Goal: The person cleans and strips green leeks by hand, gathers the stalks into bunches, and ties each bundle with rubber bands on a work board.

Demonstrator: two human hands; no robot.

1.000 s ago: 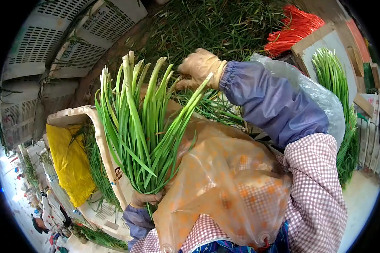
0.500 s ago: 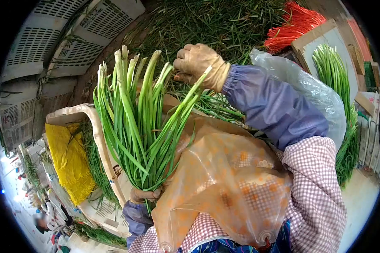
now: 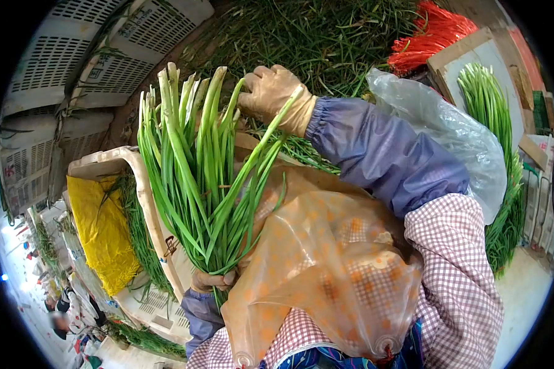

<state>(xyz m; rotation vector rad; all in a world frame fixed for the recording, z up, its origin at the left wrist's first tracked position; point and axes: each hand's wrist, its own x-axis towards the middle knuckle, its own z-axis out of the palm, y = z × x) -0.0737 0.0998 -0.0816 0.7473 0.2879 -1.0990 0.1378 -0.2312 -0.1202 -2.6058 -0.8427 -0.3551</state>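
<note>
Clamping green bunch [image 3: 194,190] (10 o'clock) by its lower end: left hand [image 3: 212,281] at 7. Right hand [image 3: 273,96] apart at 12, curled at the outer stalks [image 3: 230,112]; can't tell if pinching. Risk: one-ended hold, so a hard tug could shed or snap stalks.

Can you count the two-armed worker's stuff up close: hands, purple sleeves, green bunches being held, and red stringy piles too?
Hands: 2, left hand and right hand
Purple sleeves: 2
Held green bunch: 1
Red stringy pile: 1
Total: 6
</note>
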